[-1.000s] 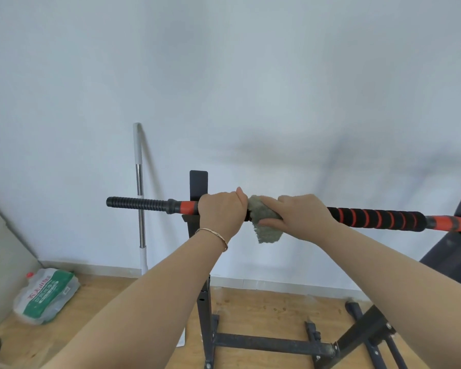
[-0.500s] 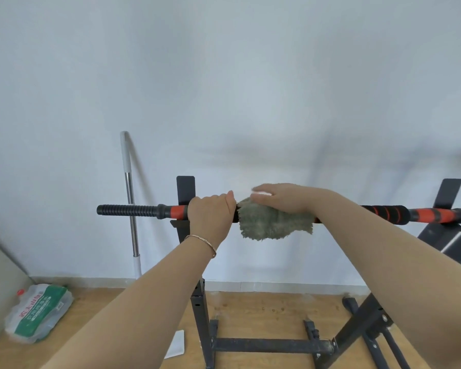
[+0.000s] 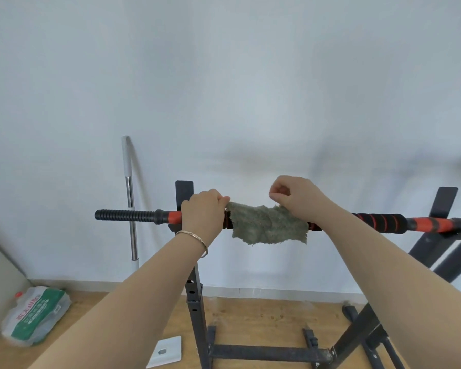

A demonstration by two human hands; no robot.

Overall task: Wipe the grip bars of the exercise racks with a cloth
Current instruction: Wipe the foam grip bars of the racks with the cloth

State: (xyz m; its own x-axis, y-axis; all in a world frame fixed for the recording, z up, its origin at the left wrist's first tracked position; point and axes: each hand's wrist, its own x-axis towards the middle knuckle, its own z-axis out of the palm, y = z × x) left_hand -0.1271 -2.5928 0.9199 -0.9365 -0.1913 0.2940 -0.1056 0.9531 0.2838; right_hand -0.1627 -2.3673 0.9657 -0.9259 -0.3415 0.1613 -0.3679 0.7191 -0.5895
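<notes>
Cloth point(image 3: 266, 227), grey-green and shaggy, is being hung over the grip bar point(image 3: 133, 215) in the head view, just below the middle of the frame. Its ragged lower edge is dangling under the bar, and its width is being spread along the foam between the two hands. The bar is being carried level across the frame by the black rack point(image 3: 196, 302), which is standing on the wooden floor point(image 3: 264, 315) before a white wall.

The left hand point(image 3: 202, 215) is being wrapped fully round the bar at the orange band, with its fingertips touching the cloth's nearer edge. A bracelet point(image 3: 194, 239) is being worn on that wrist. The right hand point(image 3: 296, 198) is being held above the bar at the cloth's other end, fingers curled in and tips drawn together. Whether a fold of cloth is being pinched there cannot be told; the wrist is being rested on the fabric.

The cloth is being judged light, limp and likely to slide off the round bar if released, so it is probably best folded round the bar under a closed palm. The bar is being judged stiff, its ribbed foam offering good friction.

A metal pole point(image 3: 129, 198) is being leaned on the wall at left of frame, and a printed bag point(image 3: 35, 315) is lying at lower left.
</notes>
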